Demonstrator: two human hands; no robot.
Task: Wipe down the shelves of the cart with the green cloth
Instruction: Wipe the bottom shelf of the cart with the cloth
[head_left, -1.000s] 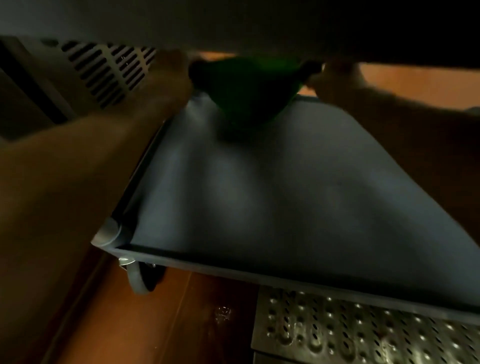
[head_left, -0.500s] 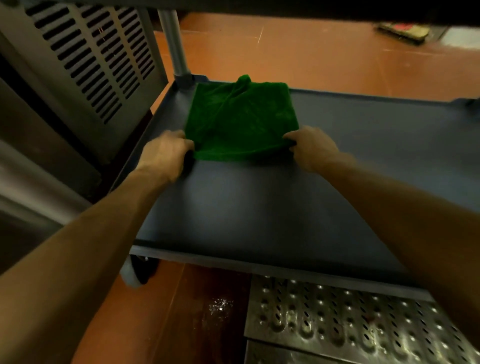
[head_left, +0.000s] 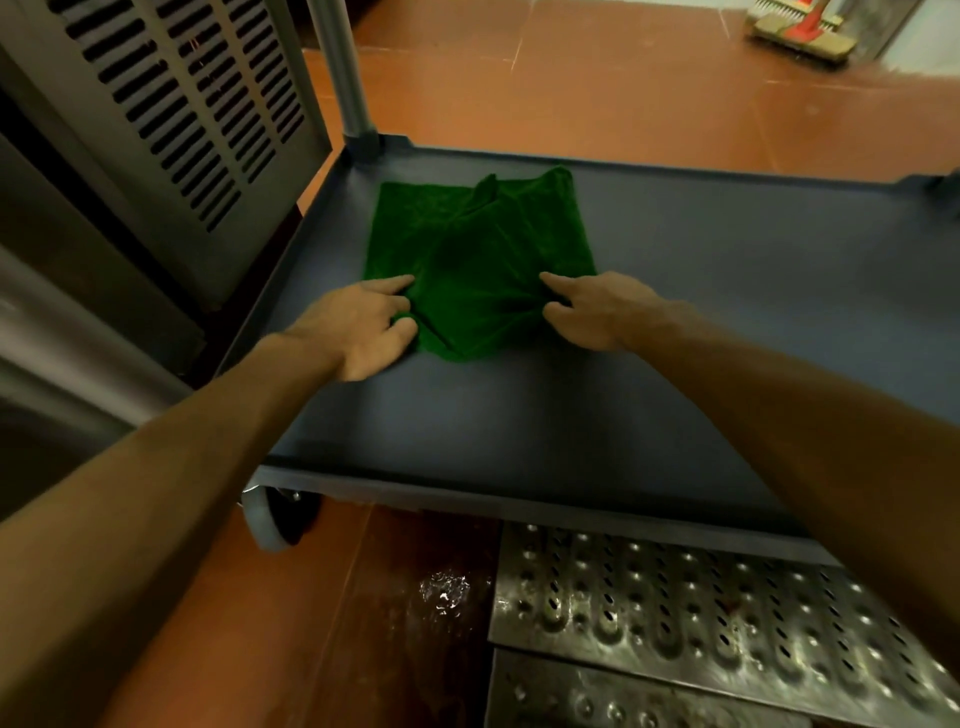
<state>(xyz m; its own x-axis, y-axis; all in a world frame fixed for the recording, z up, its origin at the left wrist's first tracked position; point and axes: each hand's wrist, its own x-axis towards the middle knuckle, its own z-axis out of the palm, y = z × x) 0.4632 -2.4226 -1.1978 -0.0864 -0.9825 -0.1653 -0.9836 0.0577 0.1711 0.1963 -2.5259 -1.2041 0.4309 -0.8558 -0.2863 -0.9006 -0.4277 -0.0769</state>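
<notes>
— While both hands are on it, where does the cloth (head_left: 478, 249) lie?

— On the grey shelf (head_left: 753, 322), just nearer than the post (head_left: 340, 67) and a little to its right. The far part lies flat, close to the far rim (head_left: 675, 169).

— And the grip?

— The left hand (head_left: 358, 332) pinches the cloth's near left edge between forefinger and thumb. The right hand (head_left: 597, 312) does the same on the near right edge. Both forefingers lie stretched out on top, and the cloth is gathered into folds between the hands.

— What about edges?

— The low rim runs all round the shelf. Left of the post, a slotted panel (head_left: 182, 104) stands close along the shelf's left side.

— Any room to move?

— Bare shelf spreads wide to the right of the post, out to the far right corner. It also runs from the cloth to the near rim. Below that rim, on the post's side, sits a wheel (head_left: 262, 519), with a metal grate (head_left: 675, 623) to its right on the floor (head_left: 571, 104).

— What differs from half a second ago?

— Then the hands held the near corners with curled fingers, wider apart, and the near edge ran almost straight. Now they are closer together with forefingers out. The near edge is bunched to a point and reaches farther from the post.
</notes>
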